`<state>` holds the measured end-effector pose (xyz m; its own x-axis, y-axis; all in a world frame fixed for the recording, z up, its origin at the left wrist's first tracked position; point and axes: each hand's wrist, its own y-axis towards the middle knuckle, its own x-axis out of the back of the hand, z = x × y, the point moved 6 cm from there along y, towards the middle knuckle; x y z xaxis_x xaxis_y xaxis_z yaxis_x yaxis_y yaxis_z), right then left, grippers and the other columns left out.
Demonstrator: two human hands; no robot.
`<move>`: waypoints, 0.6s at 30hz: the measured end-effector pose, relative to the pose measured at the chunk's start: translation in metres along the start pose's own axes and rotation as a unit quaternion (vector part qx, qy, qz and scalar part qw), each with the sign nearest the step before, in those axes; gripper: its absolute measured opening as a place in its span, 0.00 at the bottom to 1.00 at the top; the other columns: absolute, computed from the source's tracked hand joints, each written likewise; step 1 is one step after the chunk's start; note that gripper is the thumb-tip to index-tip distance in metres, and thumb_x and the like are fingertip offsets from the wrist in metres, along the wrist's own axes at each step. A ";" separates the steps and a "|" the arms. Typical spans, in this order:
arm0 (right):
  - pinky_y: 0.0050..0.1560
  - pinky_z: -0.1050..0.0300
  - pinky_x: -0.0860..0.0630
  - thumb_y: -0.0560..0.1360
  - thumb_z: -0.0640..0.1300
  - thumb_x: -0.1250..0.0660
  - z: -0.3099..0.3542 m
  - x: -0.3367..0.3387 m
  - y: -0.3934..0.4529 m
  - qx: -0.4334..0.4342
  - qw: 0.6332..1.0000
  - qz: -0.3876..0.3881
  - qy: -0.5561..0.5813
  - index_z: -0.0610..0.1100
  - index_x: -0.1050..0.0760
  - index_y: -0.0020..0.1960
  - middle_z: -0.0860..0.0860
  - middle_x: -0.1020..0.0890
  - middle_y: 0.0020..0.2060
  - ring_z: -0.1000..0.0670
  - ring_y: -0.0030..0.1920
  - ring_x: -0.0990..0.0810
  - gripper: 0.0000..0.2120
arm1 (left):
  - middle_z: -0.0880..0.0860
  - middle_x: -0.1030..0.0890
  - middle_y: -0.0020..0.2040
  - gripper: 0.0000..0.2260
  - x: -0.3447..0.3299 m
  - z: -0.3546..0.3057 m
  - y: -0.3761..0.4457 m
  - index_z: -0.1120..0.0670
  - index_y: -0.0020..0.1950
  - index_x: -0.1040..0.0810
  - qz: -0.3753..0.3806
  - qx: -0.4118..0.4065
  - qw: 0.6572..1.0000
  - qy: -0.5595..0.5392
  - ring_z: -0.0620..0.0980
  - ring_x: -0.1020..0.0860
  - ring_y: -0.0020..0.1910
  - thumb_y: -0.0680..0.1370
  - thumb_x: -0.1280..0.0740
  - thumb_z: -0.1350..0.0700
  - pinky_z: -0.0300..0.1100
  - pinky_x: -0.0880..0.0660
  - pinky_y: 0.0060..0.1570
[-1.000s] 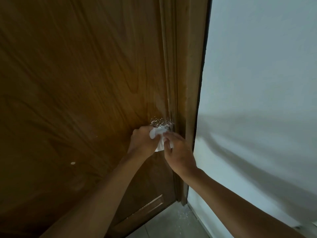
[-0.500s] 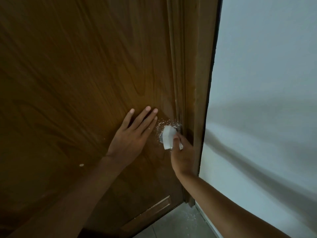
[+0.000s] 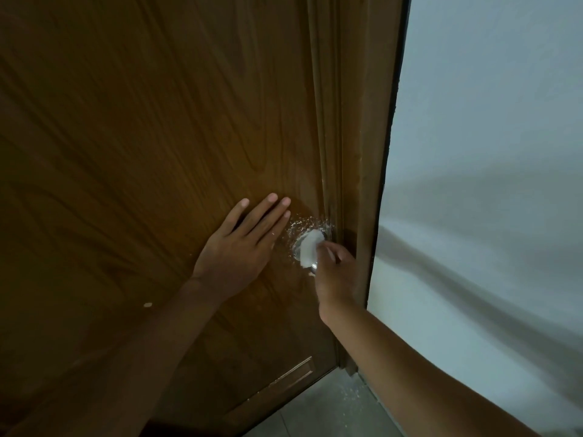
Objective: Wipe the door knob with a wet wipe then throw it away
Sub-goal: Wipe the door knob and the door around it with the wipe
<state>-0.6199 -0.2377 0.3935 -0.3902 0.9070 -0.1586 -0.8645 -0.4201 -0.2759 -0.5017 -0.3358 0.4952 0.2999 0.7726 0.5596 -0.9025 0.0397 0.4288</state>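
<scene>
A white wet wipe [image 3: 309,250] lies pressed over the metal door knob [image 3: 313,267], of which only a shiny sliver shows below the wipe. My right hand [image 3: 335,274] grips the wipe against the knob from the right. My left hand [image 3: 243,244] rests flat on the brown wooden door [image 3: 142,152], fingers spread, just left of the knob and not touching the wipe. White flecks speckle the door around the knob.
The wooden door frame [image 3: 369,152] runs down just right of the knob. A pale grey wall [image 3: 489,152] fills the right side. Grey floor tiles [image 3: 325,408] with white specks lie below the door.
A second ago both hands held the wipe at the knob. My left hand has let go and moved left to lie flat on the door. My right hand keeps the wipe on the knob.
</scene>
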 end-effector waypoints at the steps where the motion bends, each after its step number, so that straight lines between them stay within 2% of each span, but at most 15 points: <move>1: 0.54 0.54 0.19 0.80 0.48 0.33 0.005 0.001 -0.006 0.060 0.998 -0.004 -0.037 0.50 0.19 0.59 0.53 0.18 0.58 0.51 0.59 0.21 0.09 | 0.58 0.45 0.83 0.23 0.001 0.000 0.000 0.59 0.82 0.41 0.000 0.001 1.000 -0.001 0.57 0.45 0.82 0.88 0.48 0.52 0.57 0.52 0.79; 2: 0.55 0.55 0.19 0.79 0.48 0.32 0.006 0.002 -0.008 0.099 0.993 -0.005 -0.061 0.51 0.19 0.59 0.55 0.18 0.58 0.53 0.59 0.21 0.09 | 0.58 0.45 0.83 0.23 0.002 0.001 0.001 0.59 0.82 0.41 0.000 0.002 1.000 -0.004 0.57 0.46 0.82 0.88 0.48 0.53 0.57 0.53 0.79; 3: 0.54 0.56 0.19 0.79 0.48 0.31 0.005 0.002 -0.009 0.103 0.993 -0.001 -0.065 0.52 0.19 0.58 0.55 0.19 0.57 0.54 0.58 0.21 0.09 | 0.58 0.45 0.83 0.23 0.003 0.001 0.001 0.59 0.82 0.41 0.002 0.003 1.000 -0.009 0.58 0.46 0.82 0.88 0.48 0.53 0.57 0.54 0.79; 6: 0.41 0.62 0.24 0.80 0.49 0.34 -0.002 0.000 0.000 -0.045 0.998 0.011 0.029 0.51 0.21 0.58 0.51 0.20 0.54 0.49 0.56 0.21 0.09 | 0.59 0.47 0.83 0.23 0.005 -0.001 0.001 0.60 0.82 0.42 0.014 0.002 1.000 -0.013 0.59 0.48 0.82 0.88 0.48 0.54 0.59 0.56 0.79; 7: 0.39 0.63 0.26 0.80 0.49 0.34 -0.002 -0.001 0.002 -0.075 0.996 0.009 0.048 0.49 0.22 0.58 0.50 0.20 0.54 0.48 0.55 0.21 0.09 | 0.60 0.47 0.83 0.23 0.005 -0.002 0.001 0.60 0.82 0.42 0.016 -0.002 1.000 -0.014 0.59 0.48 0.82 0.88 0.48 0.54 0.60 0.56 0.79; 8: 0.39 0.64 0.27 0.80 0.48 0.35 0.000 -0.001 0.000 -0.063 0.997 0.007 0.039 0.49 0.22 0.59 0.50 0.20 0.54 0.48 0.55 0.21 0.09 | 0.60 0.47 0.83 0.23 0.006 -0.003 0.000 0.60 0.82 0.42 0.016 -0.007 1.000 -0.014 0.59 0.48 0.82 0.88 0.49 0.55 0.61 0.56 0.79; 11: 0.42 0.67 0.24 0.79 0.45 0.33 0.014 -0.003 -0.012 0.082 0.994 -0.007 -0.071 0.48 0.22 0.58 0.54 0.22 0.52 0.52 0.55 0.22 0.08 | 0.60 0.47 0.83 0.22 0.007 0.002 0.003 0.61 0.82 0.41 0.006 -0.024 1.000 -0.010 0.59 0.48 0.82 0.88 0.50 0.55 0.63 0.55 0.79; 13: 0.47 0.61 0.19 0.78 0.43 0.31 0.014 -0.003 -0.019 0.172 0.979 -0.008 -0.107 0.50 0.24 0.54 0.56 0.23 0.50 0.52 0.55 0.21 0.07 | 0.61 0.47 0.83 0.23 0.007 0.008 0.005 0.62 0.82 0.42 0.006 -0.041 0.999 -0.003 0.59 0.48 0.82 0.88 0.51 0.54 0.61 0.56 0.79; 15: 0.50 0.53 0.17 0.77 0.42 0.30 0.010 0.000 -0.020 0.216 0.969 -0.006 -0.117 0.51 0.26 0.53 0.56 0.23 0.48 0.53 0.52 0.21 0.09 | 0.61 0.46 0.83 0.23 0.005 0.010 0.005 0.62 0.82 0.42 0.011 -0.059 0.998 0.007 0.59 0.48 0.82 0.88 0.53 0.53 0.59 0.56 0.80; 16: 0.50 0.52 0.17 0.77 0.42 0.30 0.008 0.002 -0.019 0.230 0.966 -0.002 -0.117 0.50 0.27 0.54 0.56 0.23 0.48 0.53 0.52 0.21 0.09 | 0.60 0.46 0.83 0.24 0.004 0.010 0.005 0.62 0.82 0.42 0.012 -0.064 0.998 0.012 0.59 0.48 0.82 0.88 0.52 0.52 0.59 0.55 0.80; 18: 0.48 0.60 0.18 0.78 0.43 0.31 0.004 0.005 -0.018 0.277 0.950 0.008 -0.144 0.47 0.27 0.58 0.52 0.22 0.53 0.52 0.54 0.20 0.10 | 0.60 0.47 0.83 0.24 0.003 0.009 0.005 0.61 0.82 0.42 0.013 -0.067 0.998 0.015 0.59 0.48 0.82 0.88 0.52 0.51 0.60 0.54 0.80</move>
<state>-0.6080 -0.2260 0.4016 -0.4058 0.9047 0.1294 -0.8609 -0.4260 0.2781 -0.5027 -0.3385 0.5052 0.2685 0.7927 0.5473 -0.9435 0.1020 0.3151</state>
